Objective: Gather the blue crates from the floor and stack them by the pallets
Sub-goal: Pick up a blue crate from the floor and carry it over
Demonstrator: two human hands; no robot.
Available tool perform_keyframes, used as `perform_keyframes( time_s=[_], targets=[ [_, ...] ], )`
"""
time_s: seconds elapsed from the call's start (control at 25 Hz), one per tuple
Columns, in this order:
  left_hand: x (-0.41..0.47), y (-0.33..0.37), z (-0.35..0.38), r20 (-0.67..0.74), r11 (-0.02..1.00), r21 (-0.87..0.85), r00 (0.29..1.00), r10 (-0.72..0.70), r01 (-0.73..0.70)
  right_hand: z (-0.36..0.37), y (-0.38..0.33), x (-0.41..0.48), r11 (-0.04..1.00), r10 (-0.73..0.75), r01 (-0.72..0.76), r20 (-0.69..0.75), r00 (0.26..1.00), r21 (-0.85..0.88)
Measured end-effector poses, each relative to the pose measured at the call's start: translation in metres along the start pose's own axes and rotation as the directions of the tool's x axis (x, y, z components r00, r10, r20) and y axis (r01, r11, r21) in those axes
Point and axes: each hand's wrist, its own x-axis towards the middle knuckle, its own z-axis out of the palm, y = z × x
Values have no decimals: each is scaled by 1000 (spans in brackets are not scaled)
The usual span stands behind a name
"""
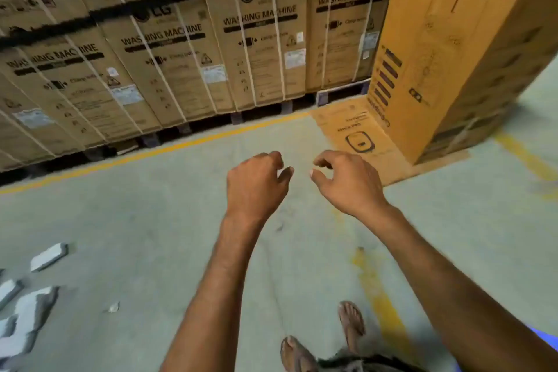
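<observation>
- Fingers (273,157) of the left hand (256,184) curl loosely inward with the thumb set apart from them — they grip nothing.
- Fingers (324,160) of the right hand (347,181) are likewise half-curled, thumb and forefinger apart, and they hold nothing.
- Both hands hang side by side, close together but not touching, above the grey-green concrete floor (151,220), with bare forearms reaching in from the bottom edge.
- Blue crates, the task's things, do not show anywhere in the head view, so I cannot tell where they lie.
- Washing-machine cartons (259,39) stand in a strapped row across the far side, raised on dark pallets (238,118) whose feet show beneath them.
- One yellow floor line (181,145) runs along the front of that row.
- At the right stands a tall orange carton (453,54), on a flattened orange cardboard sheet (356,136) that lies on the floor.
- White foam pieces (48,257) lie scattered on the floor at the lower left, well apart from the hands.
- Two sandalled feet (351,317) show at the bottom edge — beside a worn yellow stripe (377,296) painted on the floor.
</observation>
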Motion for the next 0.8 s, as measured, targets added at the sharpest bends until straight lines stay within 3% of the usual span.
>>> perform_keyframes(
  time_s=[0.08, 0.2, 0.36, 0.44, 0.56, 0.72, 0.8],
  targets=[
    [-18, 19, 20, 91, 985, -156, 994, -53, 67, 9, 25, -28, 942, 189, -211, 110, 976, 262],
    [-61, 55, 50, 271, 936, -331, 962, -29, 121, 16, 76, -87, 695, 398, -457, 232, 888, 556],
    [-102, 112, 68, 369, 924, -382, 913, 176, -24, -5, 125, -163, 458, 567, -547, 244, 787, 701],
    [-121, 141, 74, 390, 915, -384, 876, 282, -124, -11, 144, -201, 417, 634, -542, 195, 749, 730],
    [-155, 188, 89, 541, 900, -349, 728, 421, -261, -17, 168, -271, 456, 699, -559, 110, 707, 693],
    [-224, 260, 110, 728, 883, -281, 516, 452, -376, -20, 209, -377, 427, 774, -627, 95, 626, 652],
    [-260, 299, 121, 794, 840, -287, 376, 477, -460, -20, 232, -432, 405, 811, -656, 82, 579, 637]
  ],
)
